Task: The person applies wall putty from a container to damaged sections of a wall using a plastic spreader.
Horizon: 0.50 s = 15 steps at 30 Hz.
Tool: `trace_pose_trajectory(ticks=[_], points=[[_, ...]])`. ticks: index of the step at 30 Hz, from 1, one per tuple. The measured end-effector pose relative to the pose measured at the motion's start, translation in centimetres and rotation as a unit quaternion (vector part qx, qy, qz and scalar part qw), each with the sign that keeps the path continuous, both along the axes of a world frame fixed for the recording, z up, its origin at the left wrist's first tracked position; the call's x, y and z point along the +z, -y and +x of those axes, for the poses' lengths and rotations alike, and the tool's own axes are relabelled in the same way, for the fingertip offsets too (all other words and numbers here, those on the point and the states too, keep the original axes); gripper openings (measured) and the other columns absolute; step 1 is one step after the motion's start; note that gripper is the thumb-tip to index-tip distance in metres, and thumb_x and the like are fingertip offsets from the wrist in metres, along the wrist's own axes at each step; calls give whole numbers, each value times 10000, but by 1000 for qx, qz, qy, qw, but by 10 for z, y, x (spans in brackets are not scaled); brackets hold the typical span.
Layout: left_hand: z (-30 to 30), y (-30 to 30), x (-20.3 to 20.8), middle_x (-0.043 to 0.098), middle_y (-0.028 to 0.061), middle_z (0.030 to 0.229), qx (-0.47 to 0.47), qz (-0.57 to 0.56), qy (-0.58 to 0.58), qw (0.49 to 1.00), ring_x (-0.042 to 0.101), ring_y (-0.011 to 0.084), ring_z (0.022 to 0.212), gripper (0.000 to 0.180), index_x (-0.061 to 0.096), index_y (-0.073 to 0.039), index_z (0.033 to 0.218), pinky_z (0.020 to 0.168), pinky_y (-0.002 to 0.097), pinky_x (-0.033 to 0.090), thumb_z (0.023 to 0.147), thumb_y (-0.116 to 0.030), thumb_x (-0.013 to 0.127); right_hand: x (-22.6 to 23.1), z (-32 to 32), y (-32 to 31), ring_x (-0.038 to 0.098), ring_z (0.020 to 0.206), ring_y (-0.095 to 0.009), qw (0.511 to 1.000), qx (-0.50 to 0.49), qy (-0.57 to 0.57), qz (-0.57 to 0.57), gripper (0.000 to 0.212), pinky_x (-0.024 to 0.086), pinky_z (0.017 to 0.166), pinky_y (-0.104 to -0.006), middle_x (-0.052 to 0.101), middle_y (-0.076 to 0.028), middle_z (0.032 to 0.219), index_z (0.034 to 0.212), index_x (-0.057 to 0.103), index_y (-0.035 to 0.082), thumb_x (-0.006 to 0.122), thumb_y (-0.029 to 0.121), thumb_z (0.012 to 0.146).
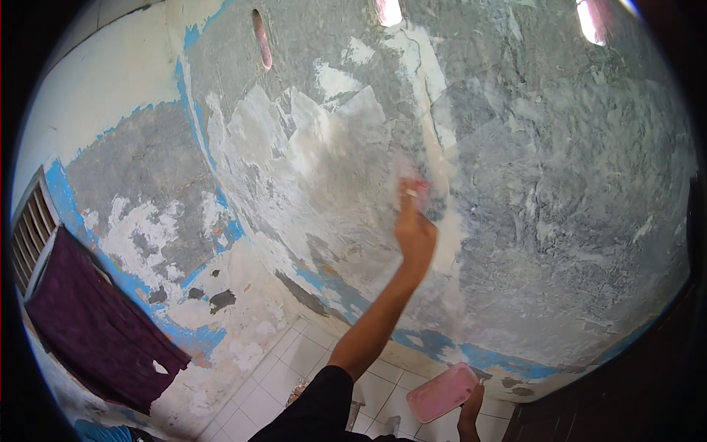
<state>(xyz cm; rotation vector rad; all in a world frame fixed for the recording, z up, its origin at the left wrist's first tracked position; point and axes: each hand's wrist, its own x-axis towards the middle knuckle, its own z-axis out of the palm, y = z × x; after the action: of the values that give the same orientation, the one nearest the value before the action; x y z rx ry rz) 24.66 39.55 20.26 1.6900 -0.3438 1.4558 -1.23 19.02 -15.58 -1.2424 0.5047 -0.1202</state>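
Note:
My left hand [416, 230] is raised against the grey wall [515, 169], its arm stretched up from a black sleeve. It grips a putty knife [420, 184] with a red part and a pale blade, smeared by motion; whether the blade touches the wall I cannot tell. Beside the blade runs a pale vertical band of filler [436, 158]. Low on the right, my right hand [471, 405] holds a shallow pink tray [442, 395] by its edge, tilted, above the floor. Pinkish smears mark the tray's inside.
White patches [309, 140] and peeling blue paint [353, 298] cover parts of the wall. A dark purple cloth [96, 324] hangs below a slatted opening [33, 232] at left. White floor tiles [302, 356] lie below. A dark brown panelled surface [596, 409] stands at lower right.

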Motion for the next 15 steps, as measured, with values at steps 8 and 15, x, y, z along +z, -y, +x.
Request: trace_pose_trajectory(ticks=[8, 15], points=[[6, -29, -57, 580, 250, 1371, -318, -146, 86, 933, 644, 314, 1180, 516, 509, 42, 1404, 1008, 381, 522, 906, 171, 483, 19, 4, -1, 535, 998, -193, 999, -35, 19, -18, 450, 429, 935, -336, 556, -71, 1061, 1224, 546, 15, 366, 404, 1087], [-4, -40, -127, 509, 273, 1435, 72, 176, -6, 982, 516, 413, 1318, 668, 483, 63, 1410, 1115, 414, 418, 756, 197, 502, 51, 3, 9, 535, 1061, -203, 998, -1, 60, -32, 464, 416, 983, -334, 562, -92, 1126, 1254, 540, 9, 359, 405, 1092]])
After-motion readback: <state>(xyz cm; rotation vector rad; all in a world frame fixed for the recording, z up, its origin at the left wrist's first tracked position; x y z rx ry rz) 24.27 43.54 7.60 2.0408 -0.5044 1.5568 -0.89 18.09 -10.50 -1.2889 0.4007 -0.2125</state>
